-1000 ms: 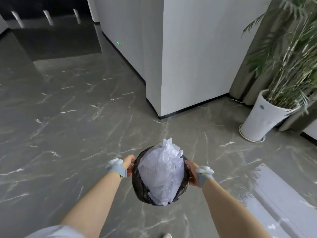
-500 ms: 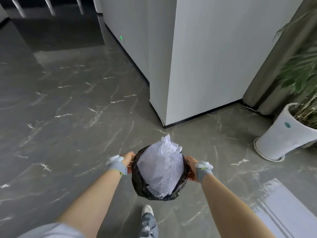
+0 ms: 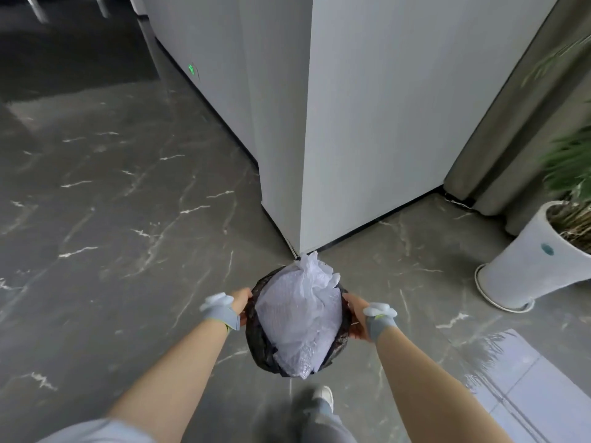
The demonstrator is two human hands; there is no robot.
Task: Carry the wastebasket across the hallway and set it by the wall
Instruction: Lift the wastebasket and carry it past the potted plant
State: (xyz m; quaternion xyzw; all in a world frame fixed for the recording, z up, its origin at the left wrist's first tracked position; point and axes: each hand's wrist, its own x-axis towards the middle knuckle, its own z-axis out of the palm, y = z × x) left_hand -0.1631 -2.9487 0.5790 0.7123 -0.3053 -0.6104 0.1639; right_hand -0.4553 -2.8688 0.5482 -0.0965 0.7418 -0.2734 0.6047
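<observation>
We hold wastebasket [image 3: 265,343] between hands: left hand [image 3: 240,302] clasps left rim, right hand [image 3: 357,318] clasps right rim; basket off floor [image 3: 112,225], near wall corner [image 3: 300,187].

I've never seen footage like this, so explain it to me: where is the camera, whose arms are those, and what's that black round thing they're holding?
The camera sits on a person's head, looking forward and down, so the two bare arms are the wearer's own. The left hand and right hand grip opposite sides of a wastebasket lined with a black bag and stuffed with white plastic wrap. Each wrist wears a grey band. It is held above a grey marble floor, close to a white wall corner. A potted plant stands to the right, and a shoe shows below.
</observation>
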